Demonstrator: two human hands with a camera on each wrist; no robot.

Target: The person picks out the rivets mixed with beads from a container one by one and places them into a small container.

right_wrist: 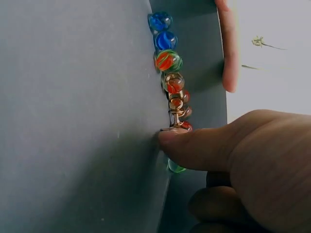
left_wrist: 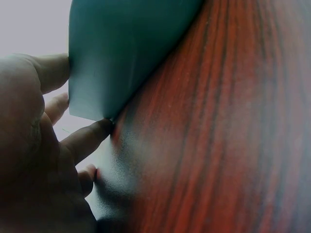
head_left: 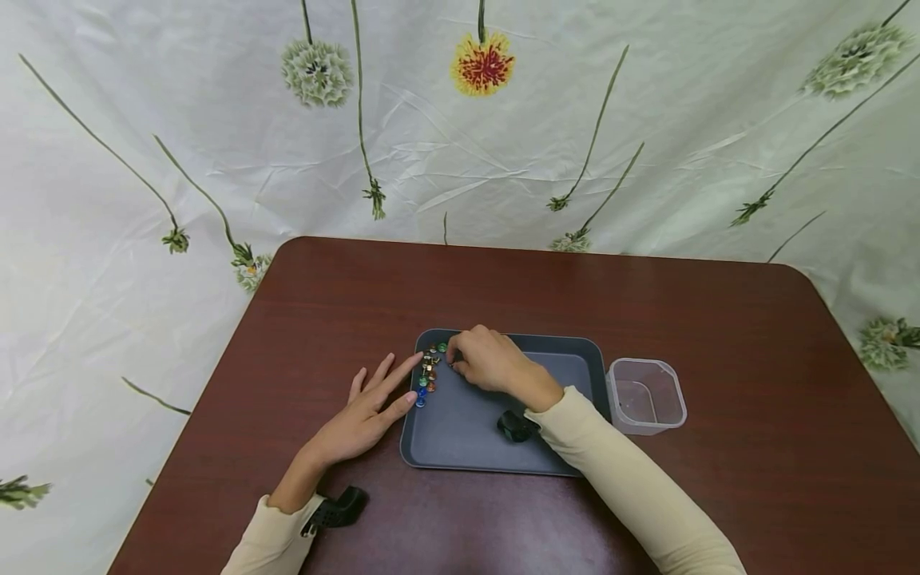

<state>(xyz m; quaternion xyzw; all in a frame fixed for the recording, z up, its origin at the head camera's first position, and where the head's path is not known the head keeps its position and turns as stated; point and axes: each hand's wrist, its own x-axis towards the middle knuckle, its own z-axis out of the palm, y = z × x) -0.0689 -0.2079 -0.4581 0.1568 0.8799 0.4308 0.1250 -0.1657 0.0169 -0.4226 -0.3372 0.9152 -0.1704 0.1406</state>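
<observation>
Marbles point(head_left: 423, 381) are lying in a crooked line along the 9-to-10 o'clock side of the grey tray point(head_left: 467, 447) in the head view; the left hand point(head_left: 370, 415) is resting at the tray's 9 o'clock edge, fingers spread and nearly straight, gripping nothing that shows; the right hand point(head_left: 496, 359) is hanging over the tray's 12 o'clock part, thumb and fingers bent down beside the line; a clear container point(head_left: 647, 426) is standing on the table point(head_left: 755, 359) just beside the tray's 3 o'clock edge.

In the left wrist view, that hand's fingers are touching the tray's outer side, perhaps steadying it; the marbles are not showing.

In the right wrist view, the line is running from 12 towards 5 o'clock, gold-coloured pieces point(right_wrist: 176, 116) sitting among the marbles; the thumb is touching the line from 4 o'clock, though whether anything is being gripped I cannot tell; the step in hand is seemingly singling out or placing one small piece; the next move is probably calling for a narrow fingertip pinch, or a clean release, without setting neighbouring marbles rolling.
</observation>
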